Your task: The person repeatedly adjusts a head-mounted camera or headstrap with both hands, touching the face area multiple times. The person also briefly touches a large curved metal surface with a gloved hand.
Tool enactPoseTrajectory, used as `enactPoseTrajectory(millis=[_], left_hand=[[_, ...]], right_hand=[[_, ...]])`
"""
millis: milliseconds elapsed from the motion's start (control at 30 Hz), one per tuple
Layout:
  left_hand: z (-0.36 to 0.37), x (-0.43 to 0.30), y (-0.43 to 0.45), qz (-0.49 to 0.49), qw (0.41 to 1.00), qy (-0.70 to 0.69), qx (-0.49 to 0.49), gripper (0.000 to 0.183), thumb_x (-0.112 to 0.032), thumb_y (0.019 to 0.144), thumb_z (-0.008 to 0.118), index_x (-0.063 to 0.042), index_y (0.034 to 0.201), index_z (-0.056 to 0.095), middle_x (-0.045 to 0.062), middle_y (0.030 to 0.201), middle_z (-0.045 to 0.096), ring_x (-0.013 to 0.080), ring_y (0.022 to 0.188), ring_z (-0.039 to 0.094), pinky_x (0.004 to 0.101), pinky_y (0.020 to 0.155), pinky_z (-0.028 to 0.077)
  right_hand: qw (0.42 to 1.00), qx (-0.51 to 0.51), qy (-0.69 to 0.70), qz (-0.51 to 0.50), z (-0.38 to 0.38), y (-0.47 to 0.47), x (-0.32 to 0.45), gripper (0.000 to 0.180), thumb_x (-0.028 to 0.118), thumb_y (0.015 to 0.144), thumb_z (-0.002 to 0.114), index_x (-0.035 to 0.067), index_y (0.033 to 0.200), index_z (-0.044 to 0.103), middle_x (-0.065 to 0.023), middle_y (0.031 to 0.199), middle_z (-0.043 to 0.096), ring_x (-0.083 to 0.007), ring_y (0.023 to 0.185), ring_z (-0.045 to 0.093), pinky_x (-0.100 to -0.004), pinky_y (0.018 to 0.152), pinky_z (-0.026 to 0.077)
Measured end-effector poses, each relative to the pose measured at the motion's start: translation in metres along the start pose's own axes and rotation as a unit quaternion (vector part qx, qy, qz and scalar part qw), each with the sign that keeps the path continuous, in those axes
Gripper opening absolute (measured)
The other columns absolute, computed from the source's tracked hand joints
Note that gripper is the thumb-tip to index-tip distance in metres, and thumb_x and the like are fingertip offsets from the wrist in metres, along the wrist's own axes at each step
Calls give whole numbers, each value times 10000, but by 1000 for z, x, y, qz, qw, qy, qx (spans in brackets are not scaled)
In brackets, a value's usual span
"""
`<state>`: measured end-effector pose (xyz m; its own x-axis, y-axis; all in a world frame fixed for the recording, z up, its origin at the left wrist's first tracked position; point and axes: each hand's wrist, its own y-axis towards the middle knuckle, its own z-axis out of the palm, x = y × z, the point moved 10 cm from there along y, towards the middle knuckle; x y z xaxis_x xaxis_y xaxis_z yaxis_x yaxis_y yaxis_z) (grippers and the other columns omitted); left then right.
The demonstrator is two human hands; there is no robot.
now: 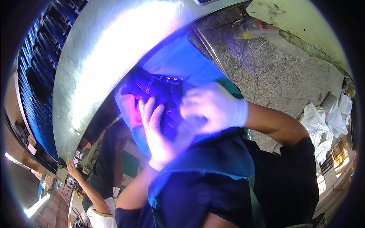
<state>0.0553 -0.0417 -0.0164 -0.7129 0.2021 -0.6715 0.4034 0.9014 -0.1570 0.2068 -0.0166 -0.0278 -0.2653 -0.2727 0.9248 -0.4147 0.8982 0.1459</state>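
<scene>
A dark stitched piece (164,91), seemingly a shoe upper with a row of shiny eyelets, lies over my lap in strong blue-violet light. My left hand (159,134), in a white glove, has it between the thumb and the raised fingers. My right hand (214,108), also white-gloved, is curled over its right side and blurred by motion. Whether those fingers pinch anything is hidden. Beneath the piece spreads a blue-lit apron or cloth (182,61).
A curved, glaring metal table edge (67,94) passes close in front of me. Dark ribbed parts (42,62) stand beyond it. At left, another person's hand (73,170) is near the metal edge. White plastic bags (316,119) and a thin cord (281,77) lie on the floor at right.
</scene>
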Motion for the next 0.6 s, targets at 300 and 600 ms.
enactPoseTrajectory(millis=[300, 600], left_hand=[[6, 17, -19, -155, 975, -157, 30, 1296, -240, 865, 898, -31, 1796, 21, 289, 1799, 221, 431, 1657, 299, 519, 1352, 257], [14, 49, -42, -343, 846, -408, -26, 826, -214, 1032, 822, 81, 1653, 364, 138, 1362, 710, 210, 1214, 676, 372, 1119, 521]], right_hand=[[961, -157, 96, 205, 24, 0, -60, 259, 244, 972, 822, 21, 1057, 722, -143, 826, 677, -297, 730, 694, -402, 691, 543], [967, -158, 55, 194, 41, -11, -54, 322, 334, 986, 802, 37, 1089, 736, -211, 965, 761, -433, 901, 758, -489, 794, 600]])
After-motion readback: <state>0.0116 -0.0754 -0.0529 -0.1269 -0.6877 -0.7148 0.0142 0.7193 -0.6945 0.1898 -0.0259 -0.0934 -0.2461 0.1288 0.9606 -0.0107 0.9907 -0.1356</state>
